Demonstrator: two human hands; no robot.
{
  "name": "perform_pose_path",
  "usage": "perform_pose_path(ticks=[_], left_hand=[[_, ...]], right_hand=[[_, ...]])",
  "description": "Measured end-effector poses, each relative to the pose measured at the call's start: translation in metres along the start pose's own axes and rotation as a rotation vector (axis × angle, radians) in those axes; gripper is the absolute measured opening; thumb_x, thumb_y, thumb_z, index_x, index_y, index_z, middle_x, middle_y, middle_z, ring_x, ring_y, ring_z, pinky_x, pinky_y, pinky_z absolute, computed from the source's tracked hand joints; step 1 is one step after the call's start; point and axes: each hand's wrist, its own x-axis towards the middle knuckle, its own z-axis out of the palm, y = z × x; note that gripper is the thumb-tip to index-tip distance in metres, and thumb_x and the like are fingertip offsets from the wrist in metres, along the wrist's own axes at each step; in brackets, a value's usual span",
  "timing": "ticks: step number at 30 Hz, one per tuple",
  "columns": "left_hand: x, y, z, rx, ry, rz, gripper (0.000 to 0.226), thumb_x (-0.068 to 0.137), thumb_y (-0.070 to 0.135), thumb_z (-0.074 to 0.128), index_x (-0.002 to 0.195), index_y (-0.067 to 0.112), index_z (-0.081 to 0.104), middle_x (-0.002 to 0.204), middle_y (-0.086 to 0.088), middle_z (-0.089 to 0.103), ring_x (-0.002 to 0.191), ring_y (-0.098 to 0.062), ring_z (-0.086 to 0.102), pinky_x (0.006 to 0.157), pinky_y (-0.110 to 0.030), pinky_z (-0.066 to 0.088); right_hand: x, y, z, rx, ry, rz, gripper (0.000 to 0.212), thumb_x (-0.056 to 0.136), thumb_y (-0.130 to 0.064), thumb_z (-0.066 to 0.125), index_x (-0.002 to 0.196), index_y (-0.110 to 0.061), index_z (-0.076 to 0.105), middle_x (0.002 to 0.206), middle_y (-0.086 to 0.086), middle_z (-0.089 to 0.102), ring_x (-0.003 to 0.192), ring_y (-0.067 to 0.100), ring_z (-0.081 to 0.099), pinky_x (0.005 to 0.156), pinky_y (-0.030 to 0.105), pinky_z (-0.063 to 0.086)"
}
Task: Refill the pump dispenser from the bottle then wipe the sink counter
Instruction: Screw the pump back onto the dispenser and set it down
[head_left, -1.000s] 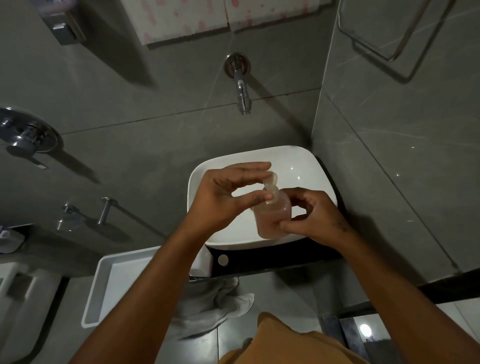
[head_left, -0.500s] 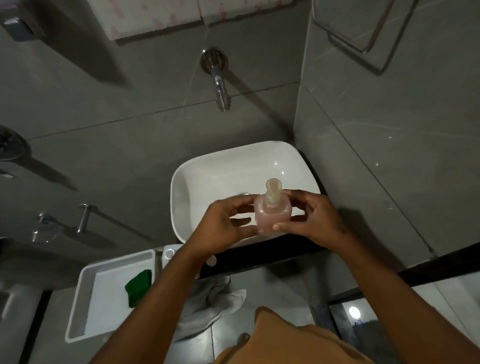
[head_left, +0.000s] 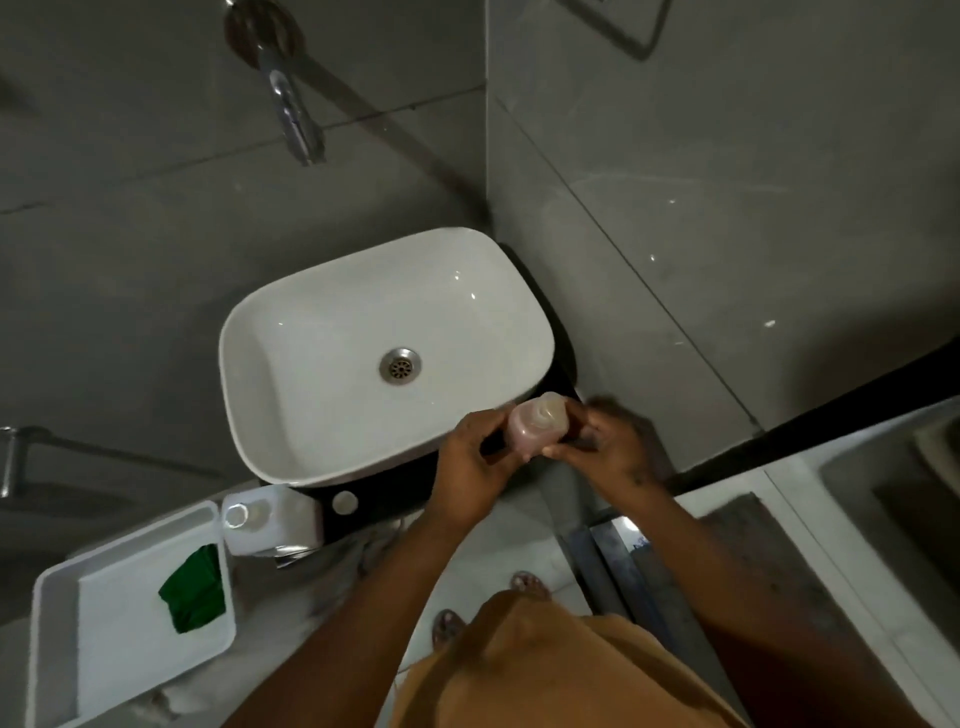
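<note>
Two bare hands, left hand (head_left: 470, 462) and right hand (head_left: 613, 447), together grasp one small translucent pinkish pump dispenser (head_left: 535, 423), its long axis pointing toward the camera, beside one white basin (head_left: 270, 332).

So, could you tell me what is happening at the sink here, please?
A person holds a small pump dispenser of pinkish liquid in both hands, left hand and right hand, over the front right edge of the white sink. A white jug stands uncapped on the counter, and a green cloth lies unused in a white tray.
</note>
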Motion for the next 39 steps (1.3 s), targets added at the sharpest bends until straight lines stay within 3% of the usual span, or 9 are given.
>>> perform_pose_path(ticks=[2,8,14,18,22,28,32,37,39], left_hand=[[0.0,-0.018,0.018,0.039,0.015,-0.041,0.052,0.082,0.003,0.085,0.131,0.004,0.068,0.127,-0.012,0.071,0.121,-0.026,0.067,0.106,-0.05,0.052],[0.009,-0.051,0.059,0.03,0.037,-0.165,0.051,0.088,-0.003,0.077,0.137,0.001,0.062,0.133,-0.017,0.066,0.126,-0.029,0.064,0.108,-0.032,0.051],[0.027,-0.069,0.082,0.073,0.124,-0.192,0.05,0.087,-0.008,0.071,0.135,0.005,0.065,0.133,-0.012,0.068,0.127,-0.026,0.064,0.111,-0.05,0.048],[0.034,-0.069,0.093,0.05,0.179,-0.223,0.051,0.086,-0.009,0.07,0.134,0.01,0.066,0.132,-0.01,0.069,0.127,-0.023,0.064,0.111,-0.049,0.049],[0.038,-0.067,0.102,0.036,0.216,-0.248,0.052,0.088,-0.009,0.068,0.136,0.01,0.064,0.134,-0.01,0.068,0.127,-0.022,0.064,0.113,-0.046,0.048],[0.037,-0.061,0.106,-0.009,0.256,-0.291,0.051,0.091,-0.009,0.067,0.138,0.008,0.062,0.134,-0.008,0.069,0.126,-0.018,0.064,0.112,-0.039,0.049],[0.033,-0.056,0.099,-0.023,0.246,-0.329,0.049,0.092,-0.01,0.066,0.139,0.002,0.061,0.135,-0.01,0.069,0.127,-0.018,0.064,0.112,-0.034,0.048],[-0.01,-0.056,0.065,-0.096,0.271,-0.444,0.054,0.091,-0.006,0.072,0.142,-0.002,0.056,0.14,-0.012,0.063,0.128,-0.015,0.058,0.096,-0.003,0.044],[-0.043,-0.059,0.043,-0.146,0.303,-0.506,0.051,0.089,-0.003,0.075,0.138,0.002,0.06,0.137,-0.011,0.066,0.125,-0.019,0.063,0.101,-0.011,0.048]], right_hand=[[-0.003,0.021,-0.001,0.024,0.046,0.05,0.07,0.072,-0.01,0.09,0.112,-0.062,0.066,0.113,-0.019,0.074,0.111,0.013,0.07,0.095,0.029,0.056],[0.008,0.055,0.002,0.033,0.116,0.146,0.069,0.082,0.001,0.078,0.107,-0.063,0.066,0.104,-0.03,0.074,0.106,-0.001,0.069,0.094,0.023,0.054],[0.026,0.066,0.005,0.034,0.193,0.081,0.049,0.091,0.006,0.064,0.134,-0.018,0.065,0.12,-0.006,0.071,0.116,0.015,0.067,0.1,0.023,0.052],[0.031,0.069,0.012,0.245,0.245,0.245,0.044,0.099,0.002,0.057,0.138,-0.018,0.061,0.121,-0.01,0.068,0.118,0.016,0.064,0.1,0.033,0.054],[0.039,0.071,0.015,0.406,0.283,0.333,0.041,0.1,0.002,0.055,0.137,-0.016,0.062,0.117,-0.014,0.068,0.115,0.014,0.065,0.085,0.02,0.058],[0.039,0.07,0.018,0.238,0.307,0.312,0.039,0.1,-0.006,0.059,0.138,-0.014,0.061,0.133,0.005,0.067,0.126,0.024,0.062,0.107,0.048,0.051],[0.032,0.067,0.019,0.093,0.354,0.278,0.037,0.097,-0.011,0.064,0.134,-0.013,0.064,0.128,0.004,0.07,0.12,0.021,0.065,0.105,0.045,0.053],[0.022,0.072,0.02,0.086,0.368,0.377,0.039,0.094,-0.012,0.07,0.131,-0.005,0.062,0.128,0.014,0.068,0.116,0.029,0.066,0.104,0.047,0.053],[0.019,0.073,0.025,0.135,0.355,0.429,0.04,0.093,-0.009,0.071,0.131,-0.003,0.061,0.125,0.015,0.069,0.112,0.029,0.068,0.101,0.045,0.055]])
